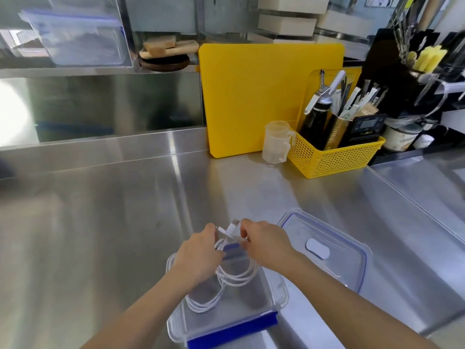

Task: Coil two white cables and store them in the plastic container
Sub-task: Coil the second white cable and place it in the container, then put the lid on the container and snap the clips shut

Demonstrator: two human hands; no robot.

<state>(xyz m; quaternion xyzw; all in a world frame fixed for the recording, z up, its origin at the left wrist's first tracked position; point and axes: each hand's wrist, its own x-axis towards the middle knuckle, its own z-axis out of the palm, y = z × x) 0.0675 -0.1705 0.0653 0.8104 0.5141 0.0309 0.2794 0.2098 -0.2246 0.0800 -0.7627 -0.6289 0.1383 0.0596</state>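
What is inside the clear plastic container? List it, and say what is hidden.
Inside the container: loops of white cable, gathered at the far rim by the left hand and right hand. The hands cover part of the coil, so one or two cables is unclear.

No legible text or labels.

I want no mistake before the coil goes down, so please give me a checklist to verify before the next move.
1. Both hands grip the white cable: left hand and right hand shut on it: ok.
2. Coil gathered in loops: ok.
3. Plastic container open, under the coil: ok.
4. Lid off, on its right: ok.
5. Plug ends tucked in: not ok, they stick up.
6. Both cables present: cannot tell.
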